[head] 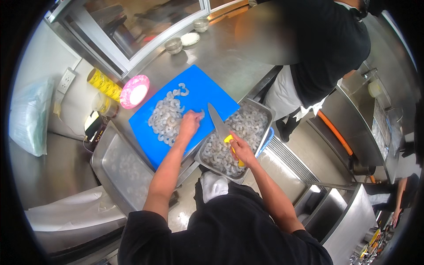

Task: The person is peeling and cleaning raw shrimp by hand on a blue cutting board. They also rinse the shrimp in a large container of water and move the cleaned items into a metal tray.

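Note:
A blue cutting board [203,81] lies on the steel counter, with a pile of peeled raw shrimp [164,116] on its left part. My left hand [191,123] is at the pile's right edge, its fingertips closed on a single shrimp [202,114]. My right hand [241,149] grips the yellow handle of a kitchen knife [217,120]. The blade points up and to the left, its tip over the board's right part. Beneath the knife and my right hand is a steel pan [271,116] filled with more shrimp.
A second steel pan [114,135] with cloudy contents stands at the left. Beyond the board are a pink-rimmed bowl [144,84], a yellow patterned cylinder [104,84], metal bowls [173,46] and a white plate [190,39]. A co-worker in black [331,46] stands close by at upper right.

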The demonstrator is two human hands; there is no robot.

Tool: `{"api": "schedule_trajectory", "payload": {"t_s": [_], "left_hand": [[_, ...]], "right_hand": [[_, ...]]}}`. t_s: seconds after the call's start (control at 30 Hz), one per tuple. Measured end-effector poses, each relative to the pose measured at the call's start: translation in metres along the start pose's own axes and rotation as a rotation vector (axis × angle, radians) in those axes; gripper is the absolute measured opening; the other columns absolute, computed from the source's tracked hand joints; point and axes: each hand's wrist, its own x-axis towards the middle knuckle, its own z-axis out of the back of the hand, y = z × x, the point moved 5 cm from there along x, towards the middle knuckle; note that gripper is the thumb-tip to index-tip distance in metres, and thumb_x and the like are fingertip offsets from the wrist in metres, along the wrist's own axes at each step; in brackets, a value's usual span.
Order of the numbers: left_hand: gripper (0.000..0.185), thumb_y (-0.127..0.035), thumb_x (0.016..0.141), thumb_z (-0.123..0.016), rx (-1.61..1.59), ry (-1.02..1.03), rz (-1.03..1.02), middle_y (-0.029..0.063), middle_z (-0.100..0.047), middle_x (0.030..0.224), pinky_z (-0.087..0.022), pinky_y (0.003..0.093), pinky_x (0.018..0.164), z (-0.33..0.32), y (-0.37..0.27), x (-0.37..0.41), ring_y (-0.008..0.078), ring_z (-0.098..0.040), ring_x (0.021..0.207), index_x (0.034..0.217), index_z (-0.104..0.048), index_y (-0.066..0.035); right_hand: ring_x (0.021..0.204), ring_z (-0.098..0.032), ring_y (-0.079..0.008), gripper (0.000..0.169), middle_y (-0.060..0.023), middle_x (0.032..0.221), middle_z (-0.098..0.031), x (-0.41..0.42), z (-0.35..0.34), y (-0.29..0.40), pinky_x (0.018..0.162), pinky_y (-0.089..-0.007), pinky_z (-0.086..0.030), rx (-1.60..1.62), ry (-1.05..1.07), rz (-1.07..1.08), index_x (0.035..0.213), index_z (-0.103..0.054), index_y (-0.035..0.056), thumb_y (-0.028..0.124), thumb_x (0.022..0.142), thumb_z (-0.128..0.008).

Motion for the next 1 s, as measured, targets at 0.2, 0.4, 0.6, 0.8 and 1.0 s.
{"api": "schedule_trajectory", "payload": {"t_s": [0.2, 0.4, 0.6, 0.8, 1.0], "left_hand": [[0.024, -0.009, 0.098, -0.079, -0.051, -0.055, 0.121, 0.0253, -0.074, 0.086, -0.056, 0.0476, 0.073, -0.003, 0.006, -0.005, 0.0351, -0.071, 0.073, 0.121, -0.085, -0.006], [0.023, -0.010, 0.099, -0.076, -0.081, -0.004, 0.245, 0.0264, -0.074, 0.080, -0.055, 0.0459, 0.068, -0.006, 0.012, -0.011, 0.0294, -0.071, 0.066, 0.119, -0.084, -0.003], [0.015, -0.006, 0.095, -0.073, -0.238, 0.118, 0.015, 0.0255, -0.078, 0.095, -0.059, 0.0489, 0.078, -0.026, -0.031, 0.006, 0.0403, -0.077, 0.087, 0.106, -0.084, -0.004], [0.015, 0.002, 0.092, -0.064, 0.226, -0.437, 0.047, 0.0276, -0.073, 0.094, -0.055, 0.0564, 0.083, 0.036, 0.045, 0.091, 0.0483, -0.070, 0.091, 0.098, -0.078, 0.000], [0.020, 0.006, 0.090, -0.062, 0.179, -0.192, -0.188, 0.0270, -0.075, 0.104, -0.054, 0.0577, 0.083, -0.004, 0.036, 0.061, 0.0489, -0.069, 0.091, 0.097, -0.079, -0.001]], "right_hand": [[0.058, -0.053, -0.0092, 0.060, -0.0009, 0.079, -0.059, 0.000, -0.005, 0.010, 0.051, -0.0289, -0.048, -0.137, 0.101, 0.017, 0.174, -0.039, 0.0188, 0.025, 0.116, -0.052], [0.062, -0.054, -0.0077, 0.059, 0.0008, 0.080, -0.058, -0.065, 0.007, -0.001, 0.054, -0.0274, -0.048, -0.174, 0.213, -0.059, 0.174, -0.039, 0.0232, 0.027, 0.117, -0.053], [0.061, -0.050, -0.0076, 0.058, 0.0010, 0.080, -0.055, -0.139, 0.029, -0.006, 0.054, -0.0257, -0.045, -0.071, 0.226, -0.228, 0.174, -0.041, 0.0251, 0.034, 0.118, -0.055], [0.060, -0.049, -0.0068, 0.058, 0.0015, 0.080, -0.055, -0.125, 0.017, -0.005, 0.054, -0.0262, -0.046, -0.043, 0.131, -0.131, 0.174, -0.040, 0.0232, 0.028, 0.118, -0.054], [0.060, -0.051, -0.0078, 0.058, 0.0012, 0.081, -0.056, -0.065, 0.010, -0.014, 0.053, -0.0269, -0.045, 0.001, -0.002, -0.047, 0.173, -0.041, 0.0201, 0.027, 0.118, -0.054]]}}
